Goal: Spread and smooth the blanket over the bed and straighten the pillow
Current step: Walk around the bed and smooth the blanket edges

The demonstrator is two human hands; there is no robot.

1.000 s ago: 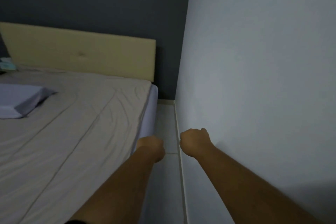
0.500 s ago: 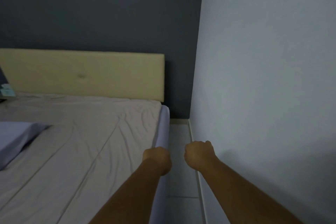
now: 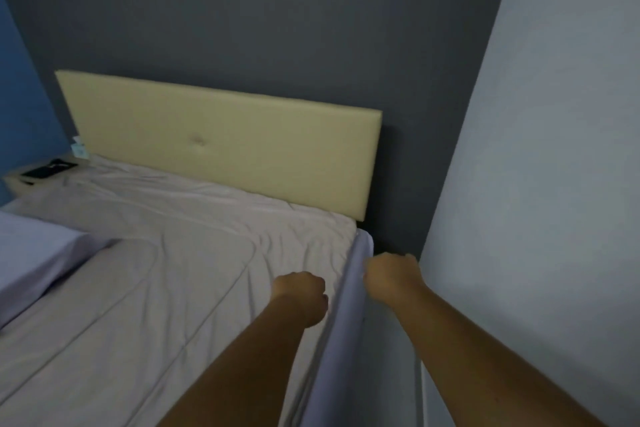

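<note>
A wrinkled beige blanket [image 3: 173, 260] covers the bed up to the cream headboard [image 3: 225, 149]. Its right edge runs along the mattress side, which is wrapped in a lavender sheet [image 3: 343, 333]. A lavender pillow [image 3: 34, 263] lies at the left, partly cut off by the frame. My left hand [image 3: 301, 295] is curled into a fist just above the blanket near its right edge, with nothing visibly in it. My right hand [image 3: 391, 276] is also a fist, beside the mattress's top right corner in the gap by the wall, holding nothing that I can see.
A white wall [image 3: 536, 218] stands close on the right and leaves only a narrow strip of floor beside the bed. A dark grey wall is behind the headboard. At the far left, a nightstand [image 3: 14, 182] carries a dark phone [image 3: 45, 170] and a small box [image 3: 79, 149].
The view has moved toward the head of the bed. Both fists travelled forward: the left is now over the blanket's edge and the right is at the mattress corner.
</note>
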